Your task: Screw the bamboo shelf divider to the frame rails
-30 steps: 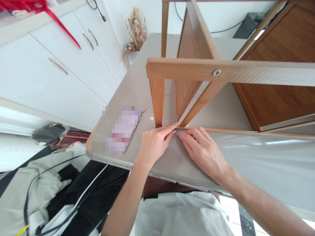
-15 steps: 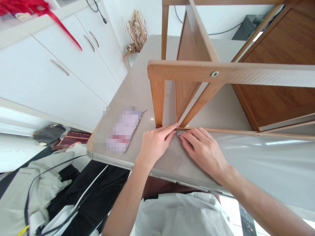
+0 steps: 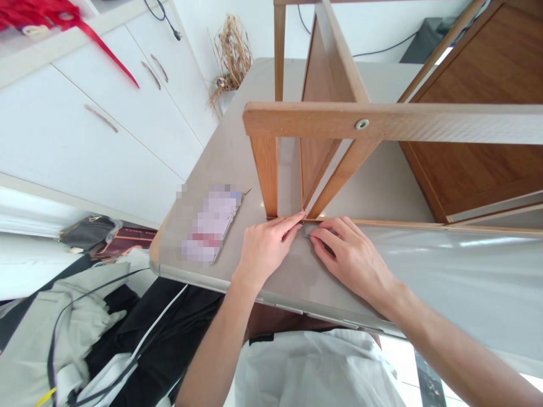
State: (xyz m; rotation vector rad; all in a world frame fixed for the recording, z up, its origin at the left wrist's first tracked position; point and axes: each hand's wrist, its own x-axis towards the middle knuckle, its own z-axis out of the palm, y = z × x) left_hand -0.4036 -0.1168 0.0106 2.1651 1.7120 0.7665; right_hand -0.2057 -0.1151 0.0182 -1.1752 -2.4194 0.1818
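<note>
A brown wooden shelf frame [image 3: 314, 121] stands on the grey table, its bottom rail along the tabletop in front of me. At a joint of that rail, my left hand [image 3: 266, 246] has forefinger and thumb closed about the wood; what lies under the fingertips is hidden. Just to the right, my right hand [image 3: 354, 254] pinches a thin bent metal hex key [image 3: 306, 232], which reaches toward the same joint. Its far end is too small to make out. A bolt head [image 3: 362, 124] shows in the frame's upper rail.
On the grey table [image 3: 237, 147], a blurred-out phone [image 3: 212, 223] lies left of my hands, with a thin metal piece [image 3: 248, 191] by its top end. Dried plants [image 3: 233, 53] stand beyond the far left edge. White cabinets [image 3: 97, 113] and piled clothes [image 3: 93, 316] are at left.
The hex key has turned a little at the joint, and my right fingers have shifted slightly. The frame appears a little farther left in view. My left hand keeps its place at the joint.
</note>
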